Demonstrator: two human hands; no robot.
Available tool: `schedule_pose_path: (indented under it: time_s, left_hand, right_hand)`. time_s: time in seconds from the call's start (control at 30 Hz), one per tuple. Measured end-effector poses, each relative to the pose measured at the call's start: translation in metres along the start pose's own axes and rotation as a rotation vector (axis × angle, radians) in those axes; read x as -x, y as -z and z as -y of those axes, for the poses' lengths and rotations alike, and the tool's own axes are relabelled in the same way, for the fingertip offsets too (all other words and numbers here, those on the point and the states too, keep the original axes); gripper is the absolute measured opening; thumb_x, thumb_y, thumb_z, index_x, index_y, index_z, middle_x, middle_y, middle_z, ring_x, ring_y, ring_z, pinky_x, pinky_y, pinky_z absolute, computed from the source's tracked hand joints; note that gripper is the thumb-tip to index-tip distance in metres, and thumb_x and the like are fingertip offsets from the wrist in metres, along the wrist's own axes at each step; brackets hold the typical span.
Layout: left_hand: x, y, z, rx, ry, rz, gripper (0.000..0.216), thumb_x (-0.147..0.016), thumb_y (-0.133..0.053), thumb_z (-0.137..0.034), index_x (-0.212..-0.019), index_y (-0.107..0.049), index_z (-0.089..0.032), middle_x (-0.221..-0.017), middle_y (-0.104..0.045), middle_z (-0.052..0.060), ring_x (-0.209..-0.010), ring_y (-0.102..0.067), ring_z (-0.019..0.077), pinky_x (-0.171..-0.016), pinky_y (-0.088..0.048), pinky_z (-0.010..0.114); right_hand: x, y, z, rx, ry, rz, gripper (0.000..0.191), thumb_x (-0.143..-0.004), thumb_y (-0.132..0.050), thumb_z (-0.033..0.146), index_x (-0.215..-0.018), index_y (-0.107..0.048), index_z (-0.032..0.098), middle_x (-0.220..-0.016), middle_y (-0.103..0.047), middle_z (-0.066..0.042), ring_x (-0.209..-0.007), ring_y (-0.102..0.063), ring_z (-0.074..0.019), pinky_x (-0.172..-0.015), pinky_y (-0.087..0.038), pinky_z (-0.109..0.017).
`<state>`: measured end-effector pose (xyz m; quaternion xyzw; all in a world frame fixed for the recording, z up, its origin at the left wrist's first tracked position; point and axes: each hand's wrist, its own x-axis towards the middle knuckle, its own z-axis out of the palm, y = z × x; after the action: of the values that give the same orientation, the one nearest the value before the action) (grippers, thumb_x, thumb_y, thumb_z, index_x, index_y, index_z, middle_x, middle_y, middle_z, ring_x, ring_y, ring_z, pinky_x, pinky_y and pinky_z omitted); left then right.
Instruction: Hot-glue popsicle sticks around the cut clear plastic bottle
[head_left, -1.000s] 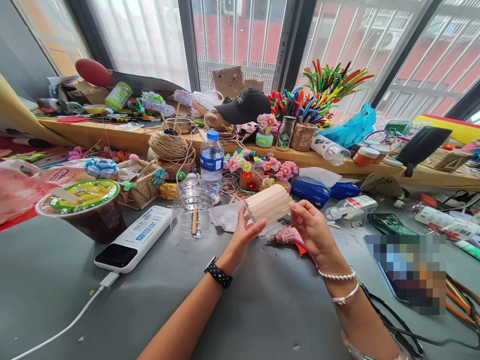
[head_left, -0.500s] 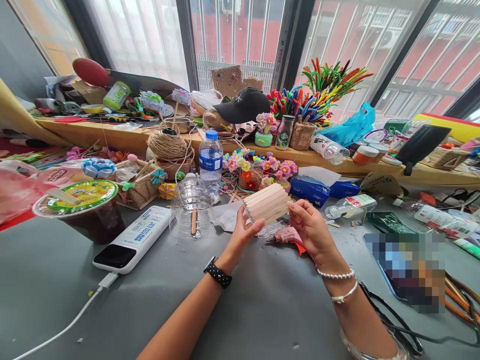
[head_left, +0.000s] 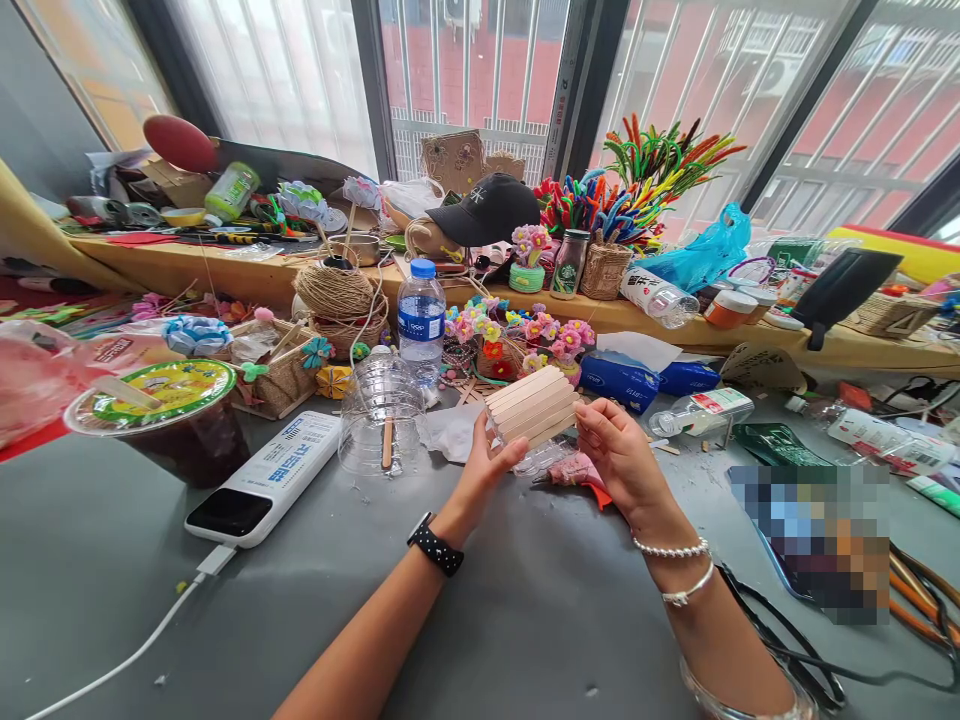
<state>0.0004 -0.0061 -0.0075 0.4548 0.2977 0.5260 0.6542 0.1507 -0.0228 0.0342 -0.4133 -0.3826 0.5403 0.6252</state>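
left of centre, a white power bank [head_left: 264,478] lies on the grey table [head_left: 525,620] beside a clear cut bottle top [head_left: 381,412]. at centre, your left hand [head_left: 486,470] clasps the left end of a slab of wooden craft sticks [head_left: 531,403]. just right, your right hand [head_left: 619,455] pinches its right end, and the slab sits tilted above the table.

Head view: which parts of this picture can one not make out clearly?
- The stick panel: head view; its underside faces away, its ends sit under the left hand and right hand.
- The flat thing on the table: head view; a pixel blur covers it.
- The pink thing below the right hand: head view; the hand hides part of it.
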Motion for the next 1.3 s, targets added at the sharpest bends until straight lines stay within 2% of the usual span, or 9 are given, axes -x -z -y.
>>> schedule_pose_path:
  time_s: [0.43, 0.97, 1.1, 1.2, 1.3]
  left_hand:
    - [-0.001, 0.0012, 0.002, 0.008, 0.029, -0.015, 0.082, -0.06, -0.064, -0.034, -0.127, -0.019, -0.02, -0.126, -0.037, 0.012, -0.116, -0.036, 0.0268, -0.093, -0.034, 0.038]
    - [0.0008, -0.0005, -0.0007, 0.015, 0.002, 0.002, 0.079, -0.062, -0.063, -0.034, -0.126, -0.02, -0.023, -0.13, -0.034, 0.01, -0.118, -0.034, 0.0257, -0.095, -0.032, 0.037]
    - [0.0, -0.001, 0.0012, 0.009, -0.021, -0.025, 0.082, -0.06, -0.064, -0.034, -0.127, -0.018, -0.023, -0.13, -0.033, 0.012, -0.117, -0.035, 0.026, -0.095, -0.031, 0.038]
    - [-0.0001, -0.0014, 0.002, -0.01, -0.036, -0.05, 0.084, -0.061, -0.064, -0.035, -0.128, -0.014, -0.024, -0.131, -0.031, 0.012, -0.117, -0.035, 0.0268, -0.095, -0.03, 0.04]
    - [0.0005, -0.0016, 0.002, -0.018, -0.029, -0.072, 0.086, -0.062, -0.063, -0.035, -0.129, -0.01, -0.025, -0.132, -0.028, 0.012, -0.117, -0.034, 0.0276, -0.095, -0.03, 0.042]
  right_hand:
    - [0.0005, 0.0013, -0.0004, 0.006, -0.012, 0.002, 0.026, -0.063, -0.064, 0.028, -0.057, -0.041, 0.017, -0.05, -0.033, 0.008, -0.044, -0.027, -0.0021, -0.04, -0.021, -0.018]
    - [0.0008, -0.0002, 0.0003, 0.061, 0.029, -0.005, 0.025, -0.063, -0.064, 0.032, -0.059, -0.044, 0.018, -0.049, -0.032, 0.008, -0.043, -0.025, -0.0026, -0.04, -0.017, -0.02]
    - [0.0019, 0.0006, -0.0011, 0.185, 0.075, -0.023, 0.024, -0.062, -0.064, 0.035, -0.062, -0.047, 0.018, -0.053, -0.038, 0.007, -0.045, -0.028, -0.0035, -0.042, -0.021, -0.02]
    - [0.0025, 0.0009, -0.0025, 0.388, 0.137, -0.016, 0.024, -0.062, -0.063, 0.038, -0.064, -0.05, 0.018, -0.06, -0.045, 0.005, -0.052, -0.036, -0.0059, -0.049, -0.029, -0.021]
    - [0.0022, 0.0009, -0.0039, 0.626, 0.226, -0.012, 0.023, -0.061, -0.063, 0.04, -0.063, -0.054, 0.018, -0.063, -0.045, 0.003, -0.057, -0.036, -0.0076, -0.054, -0.03, -0.023]
